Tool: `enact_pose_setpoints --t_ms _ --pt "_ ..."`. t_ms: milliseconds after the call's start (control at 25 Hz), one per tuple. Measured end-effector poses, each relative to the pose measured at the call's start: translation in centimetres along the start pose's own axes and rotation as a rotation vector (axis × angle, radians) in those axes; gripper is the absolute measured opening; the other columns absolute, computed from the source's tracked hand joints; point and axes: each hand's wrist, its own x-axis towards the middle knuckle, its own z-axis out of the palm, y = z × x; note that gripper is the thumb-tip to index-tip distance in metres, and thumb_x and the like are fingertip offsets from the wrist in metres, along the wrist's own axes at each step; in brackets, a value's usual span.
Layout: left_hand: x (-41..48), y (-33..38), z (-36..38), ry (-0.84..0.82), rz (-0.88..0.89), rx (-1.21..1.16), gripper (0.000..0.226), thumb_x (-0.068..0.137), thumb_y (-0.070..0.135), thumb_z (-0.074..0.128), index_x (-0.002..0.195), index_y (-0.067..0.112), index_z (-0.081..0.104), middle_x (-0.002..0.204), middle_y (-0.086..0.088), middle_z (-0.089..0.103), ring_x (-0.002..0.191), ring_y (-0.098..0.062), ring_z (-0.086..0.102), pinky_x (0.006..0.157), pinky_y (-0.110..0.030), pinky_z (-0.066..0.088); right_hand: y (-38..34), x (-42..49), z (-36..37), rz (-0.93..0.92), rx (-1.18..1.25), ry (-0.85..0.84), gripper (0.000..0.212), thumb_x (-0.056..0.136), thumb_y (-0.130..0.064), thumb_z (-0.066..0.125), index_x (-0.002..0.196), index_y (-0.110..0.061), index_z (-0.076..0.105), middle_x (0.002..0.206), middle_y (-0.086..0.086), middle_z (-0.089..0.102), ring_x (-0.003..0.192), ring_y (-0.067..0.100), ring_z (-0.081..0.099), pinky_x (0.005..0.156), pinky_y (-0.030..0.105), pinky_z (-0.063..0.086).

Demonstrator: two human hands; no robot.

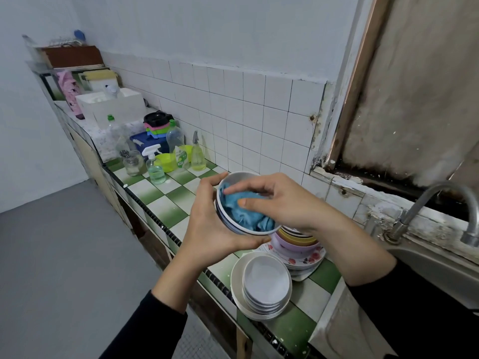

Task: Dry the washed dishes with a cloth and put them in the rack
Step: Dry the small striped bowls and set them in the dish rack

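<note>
One bowl (237, 178) in curled left fingers (210, 184); one blue cloth (242, 212) inside, under bent right fingers (250, 187).

A white bowl (234, 179) with a blue cloth (246, 211) bunched inside, lifted above stacked dishes on a green-and-white tiled counter (166, 193).

The bowl is tilted, and the crumpled cloth fills most of its inside. Below it, small white saucers (265, 281) are stacked on a larger white plate (237, 286) at the counter's front edge. Just behind them, pastel bowls (293, 246) nest on flowered plates (308, 260).
</note>
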Motion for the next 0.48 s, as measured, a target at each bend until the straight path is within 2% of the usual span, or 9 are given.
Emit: enact_pose_setpoints --t_ms 120,200,280,360,400,480 --pt "-0.1 -0.2 -0.4 -0.017 -0.01 0.013 0.113 0.032 0.032 0.095 0.129 0.022 0.038 0.112 0.005 0.062 0.103 -0.01 0.064 0.083 -0.023 0.053 -0.7 -0.6 -1.0 -0.013 -0.109 -0.231 0.026 0.09 -0.006 0.063 0.103 -0.026 0.073 0.106 -0.002 0.072 0.101 0.014 0.066 0.096 0.035 0.051" --pt "-0.5 -0.2 -0.2 -0.039 -0.005 0.042 0.112 0.032 0.039 0.093 0.129 0.025 0.039 0.115 0.008 0.059 0.105 -0.009 0.062 0.084 -0.022 0.053 -1.6 -1.0 -2.1 -0.002 -0.187 -0.336 0.028 0.088 0.0 0.063 0.097 -0.024 0.074 0.099 -0.004 0.072 0.089 0.009 0.065 0.084 0.026 0.052" --pt "-0.8 -0.3 0.2 -0.041 -0.007 0.08 0.112 0.032 0.045 0.091 0.129 0.026 0.04 0.119 0.011 0.056 0.108 -0.007 0.06 0.084 -0.019 0.051 -1.7 -1.1 -2.7 0.004 -0.392 -0.382 0.031 0.084 0.0 0.063 0.092 -0.027 0.075 0.091 -0.006 0.071 0.074 0.009 0.061 0.072 0.028 0.05" --pt "-0.9 -0.6 0.4 -0.032 -0.026 0.079 0.112 0.031 0.043 0.093 0.13 0.025 0.042 0.118 0.015 0.056 0.108 -0.004 0.059 0.083 -0.015 0.048 -1.0 -0.8 -2.3 0.024 -0.631 -0.286 0.033 0.081 -0.005 0.062 0.095 -0.032 0.076 0.088 -0.005 0.069 0.069 0.014 0.058 0.069 0.031 0.051" --pt "-0.8 -0.6 0.4 -0.024 -0.039 0.065 0.112 0.032 0.038 0.094 0.13 0.023 0.042 0.117 0.016 0.057 0.107 -0.002 0.059 0.082 -0.013 0.047 -0.5 -0.6 -1.7 0.039 -0.675 -0.162 0.033 0.082 -0.008 0.062 0.098 -0.034 0.075 0.092 -0.004 0.069 0.074 0.014 0.061 0.073 0.032 0.053" --pt "-0.5 -0.9 0.4 -0.016 -0.052 0.04 0.111 0.033 0.027 0.096 0.129 0.018 0.042 0.114 0.016 0.06 0.104 0.001 0.061 0.082 -0.011 0.047 0.0 -0.4 -0.3 0.036 -0.533 0.085 0.032 0.085 -0.013 0.063 0.106 -0.036 0.073 0.104 -0.005 0.069 0.091 0.015 0.064 0.083 0.033 0.053"
